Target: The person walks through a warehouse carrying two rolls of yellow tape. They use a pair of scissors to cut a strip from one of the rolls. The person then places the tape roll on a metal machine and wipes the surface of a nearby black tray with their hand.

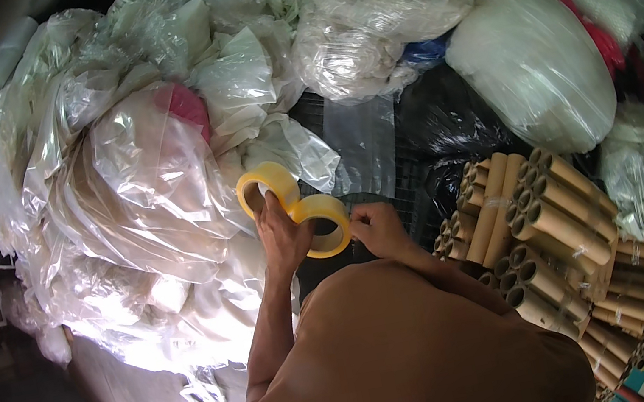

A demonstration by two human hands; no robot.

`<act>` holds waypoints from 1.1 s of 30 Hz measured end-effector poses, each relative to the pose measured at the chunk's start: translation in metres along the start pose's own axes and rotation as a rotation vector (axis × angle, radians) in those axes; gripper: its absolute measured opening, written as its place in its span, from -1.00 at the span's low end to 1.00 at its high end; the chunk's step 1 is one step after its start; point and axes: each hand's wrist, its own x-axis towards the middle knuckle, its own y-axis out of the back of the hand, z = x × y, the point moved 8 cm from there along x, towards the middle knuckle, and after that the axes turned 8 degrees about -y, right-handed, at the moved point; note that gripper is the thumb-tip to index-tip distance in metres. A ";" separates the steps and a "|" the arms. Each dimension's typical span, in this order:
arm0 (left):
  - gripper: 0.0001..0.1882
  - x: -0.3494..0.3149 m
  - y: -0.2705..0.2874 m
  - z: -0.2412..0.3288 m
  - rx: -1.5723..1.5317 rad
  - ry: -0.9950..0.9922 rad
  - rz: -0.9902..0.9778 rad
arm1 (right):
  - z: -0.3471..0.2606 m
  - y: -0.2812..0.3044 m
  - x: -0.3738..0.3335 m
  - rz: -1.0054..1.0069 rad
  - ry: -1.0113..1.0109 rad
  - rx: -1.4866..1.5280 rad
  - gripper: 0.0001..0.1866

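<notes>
Two wide rolls of yellowish clear packing tape are held side by side in front of me. My left hand grips both, with fingers inside the upper tape roll and the thumb at the hole of the lower tape roll. The two rolls touch each other at their edges. Just right of the lower roll, my right hand is closed with its fingertips pinched at the roll's edge. Whatever lies between those fingertips is too small to make out.
A large heap of clear plastic film rises on the left. Ahead lie wrapped film bundles and a white stuffed bag. A black plastic bag sits nearer. Stacked cardboard tubes stand close on my right.
</notes>
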 end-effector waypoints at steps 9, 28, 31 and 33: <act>-0.41 0.122 -0.045 -0.070 -0.148 0.114 -0.015 | -0.036 0.018 0.142 -0.104 -0.135 -0.168 -0.83; -0.41 0.444 -0.087 -0.157 -0.050 0.130 -0.067 | -0.100 0.074 0.469 -0.091 -0.127 -0.199 -0.82; -0.38 0.512 -0.109 -0.171 -0.031 0.156 -0.068 | -0.109 0.091 0.533 -0.127 -0.094 -0.227 -0.80; -0.37 0.553 -0.109 -0.164 0.007 0.172 -0.087 | -0.120 0.105 0.581 -0.165 -0.084 -0.255 -0.80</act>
